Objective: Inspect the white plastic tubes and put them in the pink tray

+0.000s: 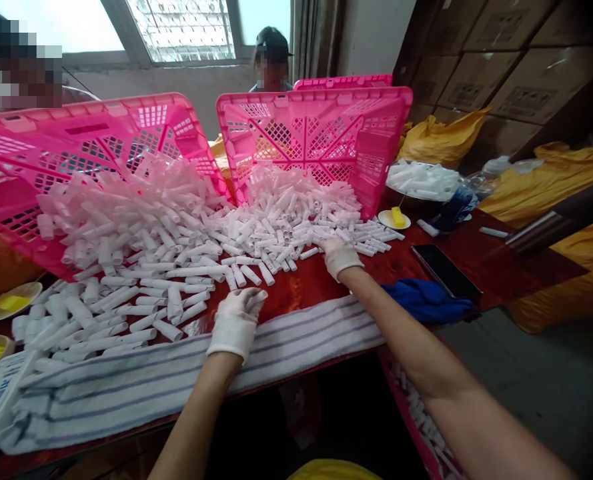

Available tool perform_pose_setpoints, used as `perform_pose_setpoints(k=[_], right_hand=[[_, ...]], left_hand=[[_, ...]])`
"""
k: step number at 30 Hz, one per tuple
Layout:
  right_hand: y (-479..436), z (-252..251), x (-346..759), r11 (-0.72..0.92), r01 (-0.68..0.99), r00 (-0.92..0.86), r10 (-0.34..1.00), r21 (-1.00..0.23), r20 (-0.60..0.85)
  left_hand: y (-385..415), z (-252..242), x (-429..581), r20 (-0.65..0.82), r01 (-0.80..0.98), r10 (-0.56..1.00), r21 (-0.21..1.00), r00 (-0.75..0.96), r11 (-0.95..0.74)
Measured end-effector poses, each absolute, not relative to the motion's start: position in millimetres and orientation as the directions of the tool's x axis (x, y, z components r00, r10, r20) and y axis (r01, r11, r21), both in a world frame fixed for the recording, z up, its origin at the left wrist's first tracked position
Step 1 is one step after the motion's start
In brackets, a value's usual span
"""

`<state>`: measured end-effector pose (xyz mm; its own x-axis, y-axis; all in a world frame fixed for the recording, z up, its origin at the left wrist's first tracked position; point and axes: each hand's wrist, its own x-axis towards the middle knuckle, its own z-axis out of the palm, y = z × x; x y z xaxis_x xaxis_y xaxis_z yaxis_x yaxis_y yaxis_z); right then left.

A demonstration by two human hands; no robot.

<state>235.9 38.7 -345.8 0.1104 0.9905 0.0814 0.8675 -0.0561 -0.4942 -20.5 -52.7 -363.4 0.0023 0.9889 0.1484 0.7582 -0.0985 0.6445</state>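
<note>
My left hand (233, 323), in a white glove with bare fingertips, is closed around a short white plastic tube (257, 299) above the front of the table. My right hand (341, 259), gloved the same way, reaches to the front edge of a heap of white tubes (281, 213). Its fingertips touch or nearly touch the tubes there; how far the fingers are closed is hidden. A second, larger heap of tubes (141, 220) spreads across the left of the table, spilling from a tipped pink crate (176, 110). Another pink crate (306, 100) stands on its side behind the right heap.
A striped towel (186, 380) lies along the front table edge. On the right are a phone (446, 270), a blue cloth (426, 301), a saucer with a yellow block (397, 217) and a bowl of tubes (421, 181). Two people sit beyond the crates. Cartons (496, 87) are stacked back right.
</note>
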Motion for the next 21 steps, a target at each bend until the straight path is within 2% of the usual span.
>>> perform_pose_setpoints(k=[2, 4, 5, 6, 8, 10, 11, 16, 21], right_hand=[[46.9, -353.5, 232.3, -0.066, 0.847, 0.124, 0.989, -0.528, 0.075], [33.5, -357.6, 229.4, -0.051, 0.825, 0.124, 0.988, -0.563, 0.092], [21.5, -357.5, 226.1, -0.024, 0.773, 0.128, 0.985, -0.634, 0.119], [7.8, -355.8, 221.1, 0.02, 0.672, 0.141, 0.978, -0.74, 0.154], [-19.4, -347.6, 206.8, 0.142, 0.312, 0.206, 0.955, -0.939, 0.212], [-40.1, -335.7, 190.9, 0.238, -0.055, 0.272, 0.938, -0.97, 0.214], [-46.9, -330.0, 184.1, 0.251, -0.146, 0.281, 0.938, -0.957, 0.203], [-56.8, -321.2, 169.4, 0.224, -0.233, 0.338, 0.931, -0.946, 0.137], [-60.1, -325.5, 168.9, 0.236, -0.276, 0.331, 0.933, -0.932, 0.138]], left_hand=[[-60.8, -357.8, -11.2, 0.103, 0.53, 0.995, 0.844, -0.015, -0.08], [-68.7, -352.0, -1.3, 0.003, 0.331, 1.0, 0.944, 0.0, -0.003], [-72.3, -349.8, 4.2, -0.048, 0.271, 0.999, 0.962, 0.02, 0.041], [-75.6, -348.4, 9.9, -0.088, 0.238, 0.995, 0.968, 0.039, 0.076], [-81.3, -348.2, 20.7, -0.111, 0.219, 0.991, 0.971, 0.071, 0.093], [-86.0, -350.0, 29.1, -0.079, 0.225, 0.993, 0.973, 0.091, 0.057], [-88.1, -350.8, 32.2, -0.066, 0.226, 0.993, 0.973, 0.096, 0.043], [-99.3, -347.2, 37.2, -0.058, 0.249, 0.993, 0.968, 0.1, 0.031], [-105.8, -344.5, 34.3, 0.026, 0.408, 1.0, 0.913, -0.018, -0.016]])
